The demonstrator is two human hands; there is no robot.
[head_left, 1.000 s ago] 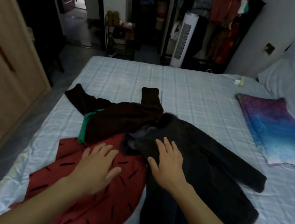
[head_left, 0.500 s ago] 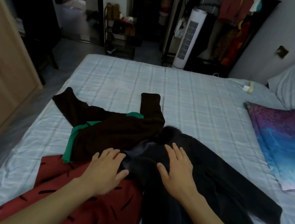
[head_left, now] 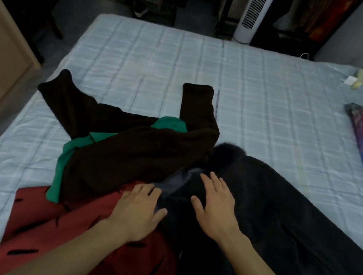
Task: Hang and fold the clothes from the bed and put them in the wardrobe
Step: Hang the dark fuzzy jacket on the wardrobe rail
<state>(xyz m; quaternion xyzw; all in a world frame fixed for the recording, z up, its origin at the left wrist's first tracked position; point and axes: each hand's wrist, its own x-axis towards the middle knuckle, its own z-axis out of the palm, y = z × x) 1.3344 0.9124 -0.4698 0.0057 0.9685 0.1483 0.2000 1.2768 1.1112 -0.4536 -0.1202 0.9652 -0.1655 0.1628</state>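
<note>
The checked bed holds clothes, tower fan beyond.

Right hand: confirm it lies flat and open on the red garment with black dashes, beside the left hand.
Not right. In the head view the right hand lies flat and open beside the left hand, but on the dark grey coat, not the red garment.

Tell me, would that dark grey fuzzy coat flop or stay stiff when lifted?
Likely floppy: the dark grey fuzzy coat lies slumped, one sleeve sprawled. Its thick pile suggests some weight and little slip.
</note>
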